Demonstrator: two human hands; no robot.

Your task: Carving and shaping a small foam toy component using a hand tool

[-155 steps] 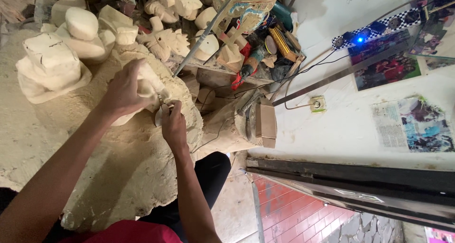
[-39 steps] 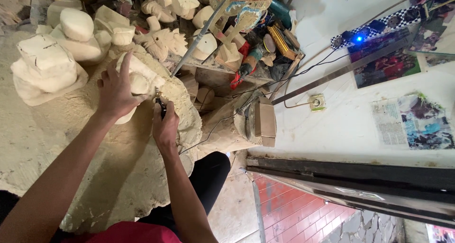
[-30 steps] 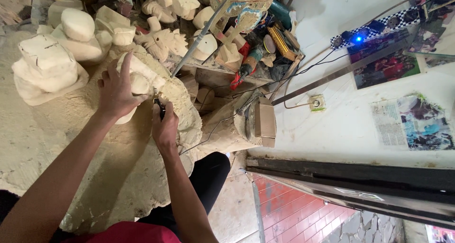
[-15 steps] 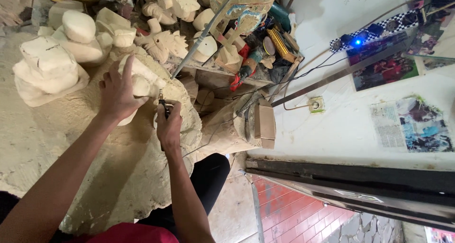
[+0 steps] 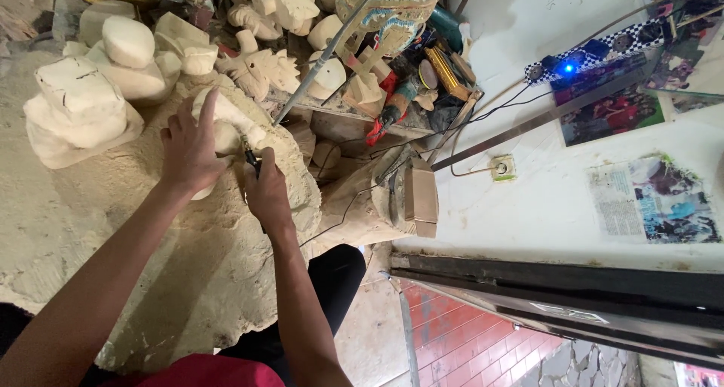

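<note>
On the dust-covered work block (image 5: 113,236), your left hand (image 5: 188,149) lies spread flat over the pale carved piece (image 5: 226,123) to steady it, while your right hand (image 5: 265,195) stays clenched around a small dark carving tool (image 5: 249,152) so its tip meets the piece.

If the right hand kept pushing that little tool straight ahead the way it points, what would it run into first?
Most likely the pale carved piece that the left hand steadies: the dark tool in the right hand has its tip at or just short of it, though depth is unclear.
</note>
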